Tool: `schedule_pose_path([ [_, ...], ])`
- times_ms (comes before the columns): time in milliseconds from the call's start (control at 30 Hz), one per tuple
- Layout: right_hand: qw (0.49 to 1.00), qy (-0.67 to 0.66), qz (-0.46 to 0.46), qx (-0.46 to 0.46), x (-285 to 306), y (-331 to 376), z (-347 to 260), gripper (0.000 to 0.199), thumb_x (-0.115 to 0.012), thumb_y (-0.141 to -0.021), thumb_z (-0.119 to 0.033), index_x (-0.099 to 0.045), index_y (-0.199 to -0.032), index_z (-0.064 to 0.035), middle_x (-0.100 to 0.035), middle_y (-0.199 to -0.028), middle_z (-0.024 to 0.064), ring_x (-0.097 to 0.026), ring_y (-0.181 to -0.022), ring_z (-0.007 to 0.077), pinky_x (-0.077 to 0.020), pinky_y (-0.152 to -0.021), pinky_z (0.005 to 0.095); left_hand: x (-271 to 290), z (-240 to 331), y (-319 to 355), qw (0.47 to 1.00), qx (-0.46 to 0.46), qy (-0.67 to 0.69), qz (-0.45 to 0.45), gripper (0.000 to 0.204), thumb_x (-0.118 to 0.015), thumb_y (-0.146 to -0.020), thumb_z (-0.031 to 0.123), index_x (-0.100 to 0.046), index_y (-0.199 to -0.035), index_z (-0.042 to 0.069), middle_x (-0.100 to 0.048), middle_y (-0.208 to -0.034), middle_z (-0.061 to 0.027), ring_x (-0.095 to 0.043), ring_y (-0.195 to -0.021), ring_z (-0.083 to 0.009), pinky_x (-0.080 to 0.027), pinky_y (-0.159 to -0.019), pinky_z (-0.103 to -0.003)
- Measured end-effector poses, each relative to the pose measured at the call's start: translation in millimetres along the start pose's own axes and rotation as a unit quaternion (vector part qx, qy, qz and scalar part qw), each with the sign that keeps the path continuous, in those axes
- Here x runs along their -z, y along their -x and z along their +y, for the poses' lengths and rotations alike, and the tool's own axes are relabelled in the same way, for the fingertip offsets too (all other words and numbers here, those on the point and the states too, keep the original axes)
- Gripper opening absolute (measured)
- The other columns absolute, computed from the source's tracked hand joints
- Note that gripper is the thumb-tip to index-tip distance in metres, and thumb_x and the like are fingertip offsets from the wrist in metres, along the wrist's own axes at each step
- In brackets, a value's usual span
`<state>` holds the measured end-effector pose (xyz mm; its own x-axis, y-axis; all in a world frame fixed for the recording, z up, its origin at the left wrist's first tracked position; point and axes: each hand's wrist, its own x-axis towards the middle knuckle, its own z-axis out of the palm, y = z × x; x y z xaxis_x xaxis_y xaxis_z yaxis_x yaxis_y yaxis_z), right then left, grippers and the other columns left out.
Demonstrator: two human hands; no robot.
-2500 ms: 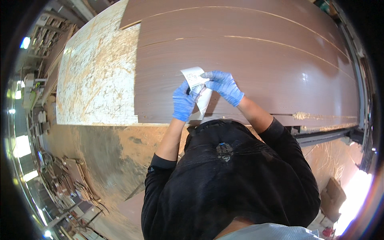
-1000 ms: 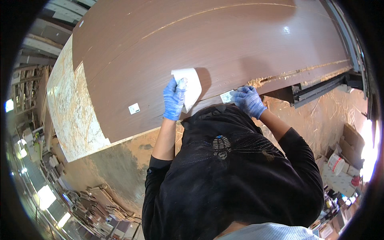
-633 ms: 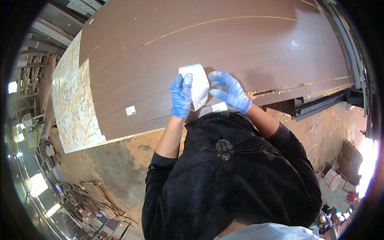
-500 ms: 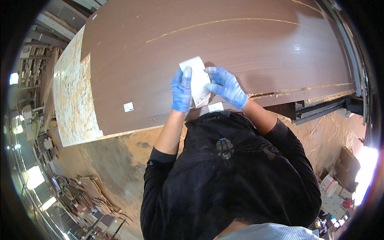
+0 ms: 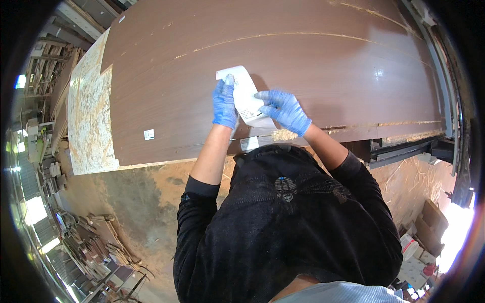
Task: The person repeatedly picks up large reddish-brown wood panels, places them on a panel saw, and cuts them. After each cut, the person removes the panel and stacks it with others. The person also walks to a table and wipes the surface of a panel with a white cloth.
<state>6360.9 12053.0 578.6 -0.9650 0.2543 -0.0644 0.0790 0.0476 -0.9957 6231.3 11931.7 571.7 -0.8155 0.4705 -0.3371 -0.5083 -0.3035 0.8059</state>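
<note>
A curling strip of white label paper (image 5: 243, 91), printed near its lower end, is held above a large brown board (image 5: 187, 106). My left hand (image 5: 225, 105), in a blue glove, grips the strip's left side with the thumb lying on top. From the right, my right hand (image 5: 285, 110), also blue-gloved, pinches the strip's right edge between thumb and fingers. One small white label (image 5: 149, 134) lies on the board to the left. Another white label (image 5: 249, 144) shows at the near edge, just below my hands.
Wood shavings (image 5: 284, 135) cling to the board's near edge. On the left lies a pale, scuffed white panel (image 5: 93, 116). A dark metal rail (image 5: 404, 151) runs at the right. Stacked wood scraps (image 5: 108, 242) stand on the floor at the lower left.
Both hands have shifted slightly left with the label strip. The strip's printed lower end has swung toward my right hand. The label on the board's left now appears farther left in view.
</note>
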Motion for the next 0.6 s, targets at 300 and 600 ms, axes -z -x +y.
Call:
schedule_pose_path([
  [300,0.918,0.298,0.032,0.258,23,-13,14,0.016,-0.064,-0.078,-0.007,-0.068,-0.094,-0.0094,-0.067,-0.089,0.0103,-0.064,-0.079,0.0284,-0.0527,-0.070,0.0332,-4,-31,-6,0.992,-0.011,0.091,0.089,0.032,-0.058,-0.089,0.024,-0.051,-0.116,0.008,-0.059,-0.104,-0.0031,-0.058,-0.094,-0.0167,-0.050,-0.081,-0.034],
  [600,0.983,-0.135,0.125,0.004,117,-105,42,0.015,-0.062,-0.081,-0.006,-0.063,-0.095,-0.0023,-0.065,-0.086,0.0069,-0.061,-0.081,0.0139,-0.0506,-0.073,0.0305,29,-41,-16,0.964,-0.119,0.062,0.231,0.037,-0.057,-0.088,0.033,-0.048,-0.117,0.011,-0.058,-0.106,-0.0057,-0.058,-0.098,-0.0203,-0.050,-0.084,-0.037],
])
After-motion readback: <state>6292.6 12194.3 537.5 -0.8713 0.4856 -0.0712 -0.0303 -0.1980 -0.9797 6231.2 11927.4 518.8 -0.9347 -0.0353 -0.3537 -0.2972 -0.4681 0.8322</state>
